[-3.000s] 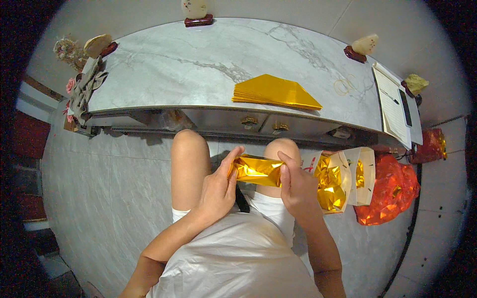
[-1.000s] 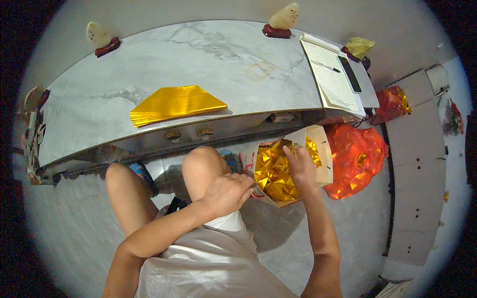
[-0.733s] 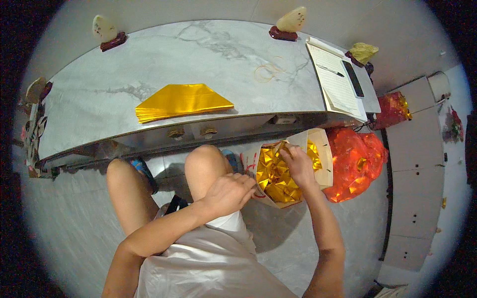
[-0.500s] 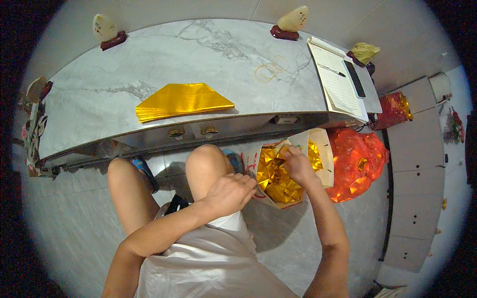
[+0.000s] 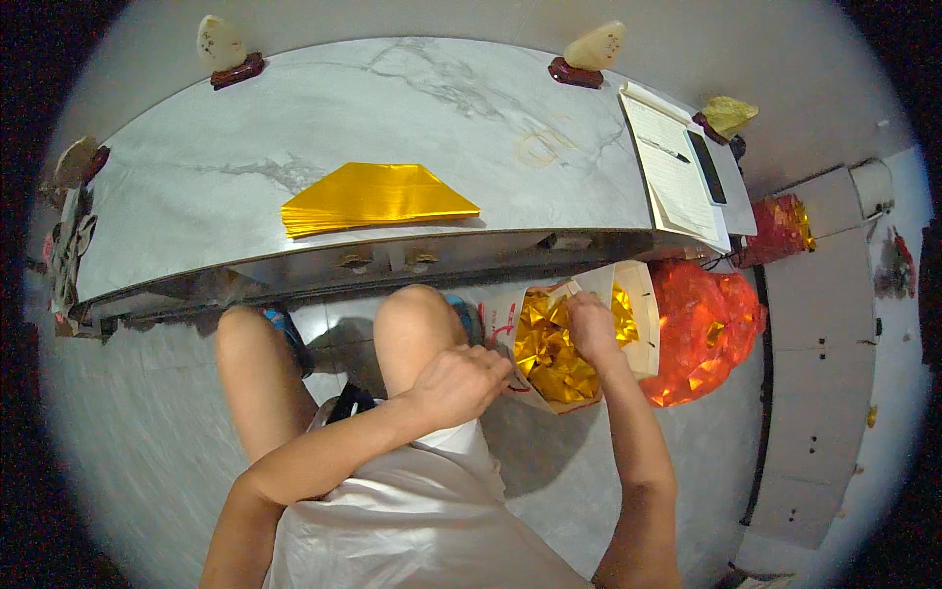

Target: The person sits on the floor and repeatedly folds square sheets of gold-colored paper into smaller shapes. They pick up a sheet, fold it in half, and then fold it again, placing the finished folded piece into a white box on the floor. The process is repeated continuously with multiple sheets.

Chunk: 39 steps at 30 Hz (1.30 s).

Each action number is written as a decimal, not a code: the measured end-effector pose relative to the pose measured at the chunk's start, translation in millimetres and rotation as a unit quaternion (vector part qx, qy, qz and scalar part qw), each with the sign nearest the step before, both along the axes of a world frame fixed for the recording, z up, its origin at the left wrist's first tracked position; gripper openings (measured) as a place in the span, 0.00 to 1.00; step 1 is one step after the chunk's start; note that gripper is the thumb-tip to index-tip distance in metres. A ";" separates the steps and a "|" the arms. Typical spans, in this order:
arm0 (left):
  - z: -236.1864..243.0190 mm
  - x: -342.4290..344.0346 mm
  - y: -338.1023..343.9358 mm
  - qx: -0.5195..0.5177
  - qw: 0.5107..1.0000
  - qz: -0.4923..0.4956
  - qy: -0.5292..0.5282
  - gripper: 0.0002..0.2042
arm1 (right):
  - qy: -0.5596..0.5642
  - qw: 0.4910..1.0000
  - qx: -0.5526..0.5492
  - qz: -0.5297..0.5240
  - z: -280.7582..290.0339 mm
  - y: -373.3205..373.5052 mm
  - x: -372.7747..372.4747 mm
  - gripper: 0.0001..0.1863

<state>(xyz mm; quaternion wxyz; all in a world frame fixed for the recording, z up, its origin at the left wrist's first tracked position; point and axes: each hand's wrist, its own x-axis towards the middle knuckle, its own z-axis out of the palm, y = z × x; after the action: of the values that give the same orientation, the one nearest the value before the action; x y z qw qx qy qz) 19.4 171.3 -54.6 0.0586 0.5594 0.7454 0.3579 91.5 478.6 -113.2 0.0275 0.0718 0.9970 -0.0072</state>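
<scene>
A cream paper bag (image 5: pixel 643 334) with red marks on its left side stands on the floor beside my right knee, its mouth full of folded gold foil paper pieces (image 5: pixel 557 368). My right hand (image 5: pixel 594 329) is in the bag's mouth, fingers closed by a pale paper strip; what they hold is hidden. At the bag's left edge, my left hand (image 5: pixel 456 383) rests with curled fingers, their tips against the bag. On the table ahead lies a fanned stack of gold foil paper (image 5: pixel 378 199).
A grey marble-patterned table (image 5: pixel 196 206) spans the front, with rubber bands (image 5: pixel 542 147), a notepad (image 5: pixel 653 137), a pen (image 5: pixel 662 149), a phone (image 5: pixel 705 167) and decorative stones on stands. A red plastic bag (image 5: pixel 706 334) of gold pieces sits right of the paper bag, near grey cabinets (image 5: pixel 824 344).
The view has turned slightly, shifting the table items to the right. My right hand remains in the bag's mouth, turned a little; my left hand stays at the bag's edge.
</scene>
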 end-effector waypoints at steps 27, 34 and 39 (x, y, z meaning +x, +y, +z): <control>48.9 -3.3 -85.0 0.059 0.940 0.124 -0.311 0.12 | 0.157 0.963 -0.084 0.204 205.8 -176.8 -156.4 0.13; 54.9 -6.7 -90.6 0.041 0.935 0.146 -0.321 0.11 | 0.112 0.968 -0.107 0.198 215.7 -177.4 -160.7 0.10; 49.3 -7.4 -89.0 0.057 0.921 0.155 -0.351 0.11 | 0.117 0.967 -0.093 0.206 214.4 -174.7 -163.7 0.08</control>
<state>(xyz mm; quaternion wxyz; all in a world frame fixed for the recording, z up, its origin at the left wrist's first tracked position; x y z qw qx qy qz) 12.0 82.4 -5.2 0.2284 0.2775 0.7324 0.5783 -72.2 303.9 101.1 -0.0821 -0.1389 0.9815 -0.1029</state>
